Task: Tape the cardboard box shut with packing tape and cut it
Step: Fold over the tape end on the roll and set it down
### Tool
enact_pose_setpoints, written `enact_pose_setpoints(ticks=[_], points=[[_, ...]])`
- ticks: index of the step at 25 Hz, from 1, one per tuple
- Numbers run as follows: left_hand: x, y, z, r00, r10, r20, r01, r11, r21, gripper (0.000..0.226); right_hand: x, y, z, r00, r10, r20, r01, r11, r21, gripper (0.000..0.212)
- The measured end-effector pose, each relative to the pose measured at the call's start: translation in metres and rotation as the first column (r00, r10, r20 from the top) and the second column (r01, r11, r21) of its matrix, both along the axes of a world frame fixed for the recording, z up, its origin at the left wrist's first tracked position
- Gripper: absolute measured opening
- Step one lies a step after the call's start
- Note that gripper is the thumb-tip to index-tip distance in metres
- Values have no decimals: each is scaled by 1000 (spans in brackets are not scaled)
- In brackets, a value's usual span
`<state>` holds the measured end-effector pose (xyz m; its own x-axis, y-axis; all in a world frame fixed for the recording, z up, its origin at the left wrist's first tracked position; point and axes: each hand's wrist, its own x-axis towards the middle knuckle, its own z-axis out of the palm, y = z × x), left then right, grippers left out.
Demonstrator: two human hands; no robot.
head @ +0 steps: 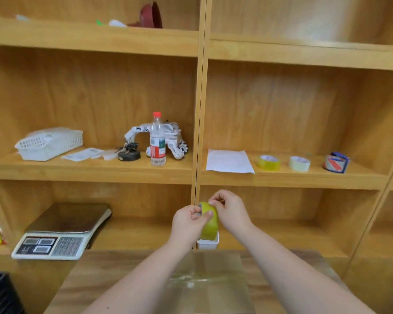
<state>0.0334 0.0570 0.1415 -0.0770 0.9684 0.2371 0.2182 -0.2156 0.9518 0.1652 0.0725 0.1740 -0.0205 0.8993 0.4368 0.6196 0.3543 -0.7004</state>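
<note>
A yellow-green roll of packing tape (209, 225) is held up in front of the shelf, above the box. My left hand (187, 223) grips the roll from the left, thumb on its face. My right hand (230, 211) pinches at the roll's upper edge with thumb and fingertips. Below, between my forearms, lies the cardboard box (210, 282) on a wooden table (95, 275); its top is closed and shiny clear tape crosses it. No cutter or scissors shows.
A small white basket (208, 244) stands behind the box. On the shelf: a scale (61, 232) at left, a water bottle (157, 141), a toy robot (170, 141), a sheet of paper (229, 161), three more tape rolls (268, 163) at right. A black crate (0, 293) sits bottom left.
</note>
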Motion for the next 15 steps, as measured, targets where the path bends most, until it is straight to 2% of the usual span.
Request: enact_pose_setpoints(ticks=[3,6,8,10,12,15], points=[[1,5,6,999,9,-51,-10,1000,-22,31,1,0,11,993,5,120,-6,1000,4,17],[3,7,14,999,-14,-48,9,994,-111,39,3,0,23,988,8,154,-7,1000,-13,16],[3,11,23,998,-33,49,44,972,-233,33,4,-2,34,992,14,122,-16,1000,20,16],[3,12,35,978,-64,198,127,937,-325,39,2,-6,47,995,27,93,-31,998,50,15],[2,12,49,978,-60,199,117,951,-285,47,3,-10,62,998,55,0,-55,998,42,17],[2,2,79,998,-38,55,43,996,-82,37,10,-13,93,994,82,-67,-78,995,57,22]])
